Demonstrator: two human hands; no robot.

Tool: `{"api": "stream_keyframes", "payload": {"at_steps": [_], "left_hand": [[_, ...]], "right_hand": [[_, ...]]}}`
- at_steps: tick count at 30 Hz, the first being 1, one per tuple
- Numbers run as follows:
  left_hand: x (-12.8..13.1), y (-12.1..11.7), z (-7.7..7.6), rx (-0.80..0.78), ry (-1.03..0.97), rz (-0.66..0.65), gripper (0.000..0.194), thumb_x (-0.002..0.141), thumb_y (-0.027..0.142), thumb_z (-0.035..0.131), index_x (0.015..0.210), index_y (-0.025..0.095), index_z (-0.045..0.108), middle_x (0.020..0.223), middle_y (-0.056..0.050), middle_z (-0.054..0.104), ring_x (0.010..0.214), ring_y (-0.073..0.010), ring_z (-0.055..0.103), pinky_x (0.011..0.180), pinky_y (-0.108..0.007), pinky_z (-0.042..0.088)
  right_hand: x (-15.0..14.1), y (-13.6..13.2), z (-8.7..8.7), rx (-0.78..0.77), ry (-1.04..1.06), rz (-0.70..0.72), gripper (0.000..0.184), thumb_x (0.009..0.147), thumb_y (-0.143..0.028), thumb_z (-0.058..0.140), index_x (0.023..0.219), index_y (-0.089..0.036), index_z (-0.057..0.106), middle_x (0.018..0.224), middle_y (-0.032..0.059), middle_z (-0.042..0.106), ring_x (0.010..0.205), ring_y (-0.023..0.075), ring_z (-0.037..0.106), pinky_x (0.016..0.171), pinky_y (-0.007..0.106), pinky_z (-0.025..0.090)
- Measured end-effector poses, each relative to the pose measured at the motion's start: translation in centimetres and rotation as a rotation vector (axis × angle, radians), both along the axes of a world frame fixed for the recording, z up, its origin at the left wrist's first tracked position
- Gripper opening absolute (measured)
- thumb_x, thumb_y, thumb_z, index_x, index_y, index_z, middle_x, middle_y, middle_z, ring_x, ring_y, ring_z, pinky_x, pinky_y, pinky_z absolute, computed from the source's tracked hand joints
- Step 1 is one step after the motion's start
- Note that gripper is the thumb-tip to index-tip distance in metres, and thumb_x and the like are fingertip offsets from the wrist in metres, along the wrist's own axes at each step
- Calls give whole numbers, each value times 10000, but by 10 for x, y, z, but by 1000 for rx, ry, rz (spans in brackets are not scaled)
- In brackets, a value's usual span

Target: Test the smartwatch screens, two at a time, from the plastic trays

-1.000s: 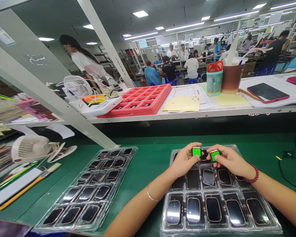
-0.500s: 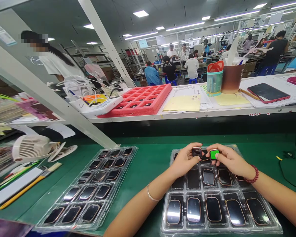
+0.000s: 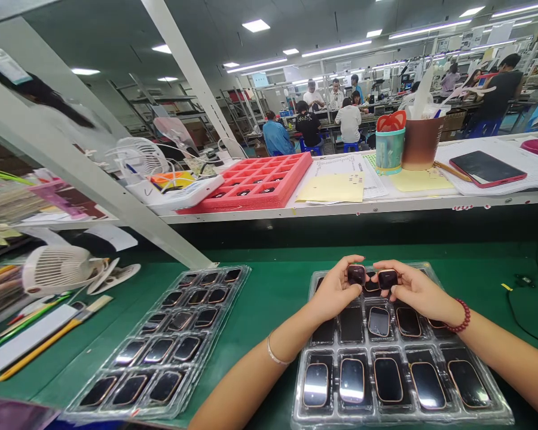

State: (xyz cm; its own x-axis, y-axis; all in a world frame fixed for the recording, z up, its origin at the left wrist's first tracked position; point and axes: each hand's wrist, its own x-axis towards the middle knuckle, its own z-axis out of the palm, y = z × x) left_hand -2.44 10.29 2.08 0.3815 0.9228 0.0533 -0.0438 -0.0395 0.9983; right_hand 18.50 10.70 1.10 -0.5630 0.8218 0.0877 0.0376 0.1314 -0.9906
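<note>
- Hands were close together above the near tray, fingertips almost meeting. The left hand (image 3: 336, 292) pinched a square watch case (image 3: 355, 275) and the right hand (image 3: 419, 291) pinched a second watch case (image 3: 388, 279), both lifted clear of the tray with dark faces up.
- Just below them, a third watch case (image 3: 372, 286) lay in its pocket, partly hidden by the fingers.
- A red bead bracelet (image 3: 462, 316) circled the right wrist, and a thin bangle (image 3: 273, 357) circled the left.
- Near tray (image 3: 403, 420), clear plastic, sat on a green mat (image 3: 273, 304). Every pocket in view held a dark, copper-rimmed case; those under the hands could not be seen.
- Second tray (image 3: 215, 310), just left, looked similarly filled, with no gap visible.
- White fan (image 3: 56, 269) and a yellow-handled brush (image 3: 40, 349) lay further left.
- Across the aisle stood a red foam tray (image 3: 251, 200), papers (image 3: 332, 188), and a tablet (image 3: 486, 168).
- Co-workers (image 3: 349, 122) sat at distant benches.
</note>
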Motion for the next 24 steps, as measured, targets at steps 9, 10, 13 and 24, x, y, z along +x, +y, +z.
{"api": "stream_keyframes", "payload": {"at_steps": [9,10,13,24], "left_hand": [[0,0,-3,-52,-117,-41,584,706,176,684,1209,216,391,974,-44,560,722,-102,597,674,-246,464],[0,0,-2,-65,-114,-44,591,704,185,691,1211,217,391,980,-48,565,689,-99,604,622,-225,454],[-1,1,-1,-108,-118,-49,616,686,221,722,1213,209,403,955,-55,595,627,-110,630,495,-178,397],[-16,24,-6,-530,-385,-116,664,834,658,278,967,81,578,700,-119,681,527,-140,640,393,-174,378]], "right_hand": [[-1,3,1,-147,207,-30,654,758,-183,624,1333,-284,328,1163,77,529,737,106,564,579,243,511],[-1,3,1,-170,220,-36,648,753,-198,642,1324,-278,346,1154,77,537,705,98,563,574,244,515],[1,4,4,-250,231,-44,637,741,-229,685,1306,-254,391,1097,74,586,653,97,592,575,251,531],[13,19,5,-677,397,32,557,933,-526,218,1077,-138,592,909,112,696,600,117,657,517,207,531]]}}
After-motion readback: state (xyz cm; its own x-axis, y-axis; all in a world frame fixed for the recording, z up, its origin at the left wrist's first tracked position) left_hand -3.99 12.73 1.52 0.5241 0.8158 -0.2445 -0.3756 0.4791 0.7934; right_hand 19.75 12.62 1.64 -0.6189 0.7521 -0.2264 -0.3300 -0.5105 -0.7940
